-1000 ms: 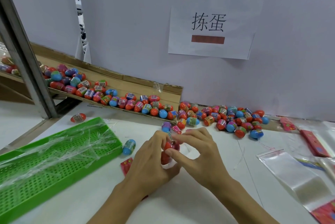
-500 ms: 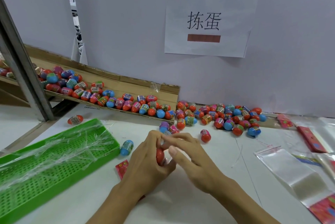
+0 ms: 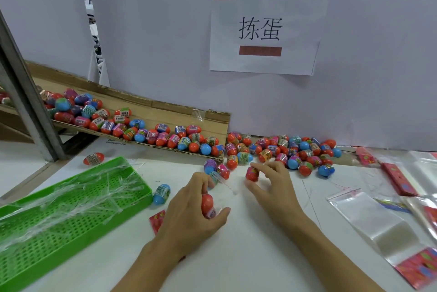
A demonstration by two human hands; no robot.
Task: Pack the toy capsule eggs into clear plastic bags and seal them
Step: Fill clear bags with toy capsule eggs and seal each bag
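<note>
My left hand [image 3: 189, 211] grips a clear plastic bag [image 3: 221, 183] with a red capsule egg [image 3: 207, 202] inside it, near the middle of the white table. My right hand [image 3: 272, 187] pinches another red capsule egg [image 3: 252, 173] between thumb and fingertips, just right of the bag's mouth. A heap of loose eggs [image 3: 293, 152] lies behind both hands by the wall. More eggs line a sloping cardboard chute [image 3: 165, 112] at the back left.
A green perforated tray [image 3: 59, 211] covered in clear film lies at the left. A blue egg [image 3: 162, 193] and a red egg [image 3: 94, 158] sit beside it. Empty clear bags [image 3: 369, 218] with red header cards lie at the right. A metal post [image 3: 26, 97] stands far left.
My right hand left the bag, reached back to the loose eggs and picked one up. My left hand stays on the bag with the egg inside.
</note>
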